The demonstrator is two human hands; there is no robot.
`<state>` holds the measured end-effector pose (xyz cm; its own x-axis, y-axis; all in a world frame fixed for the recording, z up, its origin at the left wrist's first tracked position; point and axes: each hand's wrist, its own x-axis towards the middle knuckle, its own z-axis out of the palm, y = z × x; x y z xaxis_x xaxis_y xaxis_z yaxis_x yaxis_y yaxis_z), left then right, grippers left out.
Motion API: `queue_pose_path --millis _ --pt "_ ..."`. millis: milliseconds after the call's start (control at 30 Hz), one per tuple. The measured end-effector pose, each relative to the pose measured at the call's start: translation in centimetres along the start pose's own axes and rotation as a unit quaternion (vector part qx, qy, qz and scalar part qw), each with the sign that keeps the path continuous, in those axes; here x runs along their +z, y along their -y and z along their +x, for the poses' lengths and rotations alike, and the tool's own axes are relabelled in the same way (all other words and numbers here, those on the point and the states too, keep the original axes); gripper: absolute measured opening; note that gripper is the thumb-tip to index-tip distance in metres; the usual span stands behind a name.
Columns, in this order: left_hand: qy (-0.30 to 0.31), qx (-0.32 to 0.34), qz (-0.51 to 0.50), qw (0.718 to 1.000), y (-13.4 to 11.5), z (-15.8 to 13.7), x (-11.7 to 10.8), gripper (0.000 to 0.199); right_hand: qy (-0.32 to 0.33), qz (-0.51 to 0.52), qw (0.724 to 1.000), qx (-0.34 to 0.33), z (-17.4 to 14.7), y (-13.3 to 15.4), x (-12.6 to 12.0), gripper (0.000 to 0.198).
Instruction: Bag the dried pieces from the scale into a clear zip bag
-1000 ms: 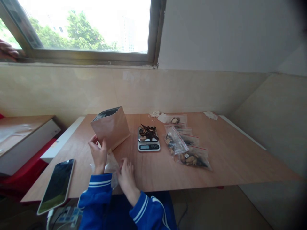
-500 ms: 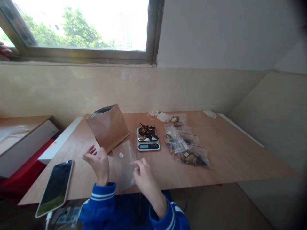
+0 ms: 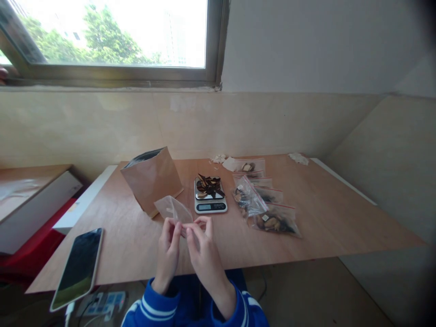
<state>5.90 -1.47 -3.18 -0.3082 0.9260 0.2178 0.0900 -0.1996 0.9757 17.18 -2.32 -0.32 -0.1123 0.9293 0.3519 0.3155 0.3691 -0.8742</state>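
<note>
Both my left hand [image 3: 169, 245] and my right hand [image 3: 204, 243] pinch a clear plastic zip bag [image 3: 172, 208] near the front of the table, fingertips close together. The bag stands up and leans away from me; its lower part is hidden by my fingers. Just beyond it is a white digital kitchen scale [image 3: 211, 207] with a pile of dark brown dried slices [image 3: 209, 186] on its plate. To the left of the scale stands a brown paper pouch [image 3: 153, 181], its top open.
Several filled zip bags [image 3: 274, 222] lie right of the scale, some overlapping. Pale scraps [image 3: 298, 158] lie along the back edge. A phone [image 3: 78, 268] with a charging cable overhangs the table's left front edge. Part of another person's hand [image 3: 2, 75] shows by the window.
Half a second ago the bag lay flat, my left hand open above the table and my right at its edge. Now both hands have come together and the bag is lifted between them.
</note>
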Motion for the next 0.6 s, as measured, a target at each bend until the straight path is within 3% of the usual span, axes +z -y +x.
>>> queue_pose_path --millis 133,233,367,500,533,600 --pt "0.019 -0.001 0.017 1.0 0.4 -0.3 0.3 0.032 -0.118 0.064 0.989 0.059 0.2 -1.2 0.7 0.012" --pt "0.004 -0.002 0.031 1.0 0.4 -0.2 0.3 0.035 -0.127 0.11 0.981 0.101 0.8 -2.9 0.3 0.01" --pt "-0.073 0.011 0.052 0.996 -0.3 0.5 -0.2 0.041 -0.133 0.155 0.968 0.149 2.2 -5.5 -1.9 0.018" --pt "-0.113 0.001 0.072 0.991 -0.9 1.5 -0.8 0.041 -0.046 0.156 0.981 0.105 4.2 -7.8 -4.5 0.027" --pt "-0.121 -0.007 0.075 0.99 -1.0 1.9 -0.9 0.041 -0.059 0.136 0.985 0.083 4.8 -8.5 -5.0 0.029" --pt "-0.127 -0.024 0.073 0.989 -1.0 2.5 -1.2 0.039 -0.151 0.077 0.984 0.051 6.1 -10.4 -5.6 0.03"
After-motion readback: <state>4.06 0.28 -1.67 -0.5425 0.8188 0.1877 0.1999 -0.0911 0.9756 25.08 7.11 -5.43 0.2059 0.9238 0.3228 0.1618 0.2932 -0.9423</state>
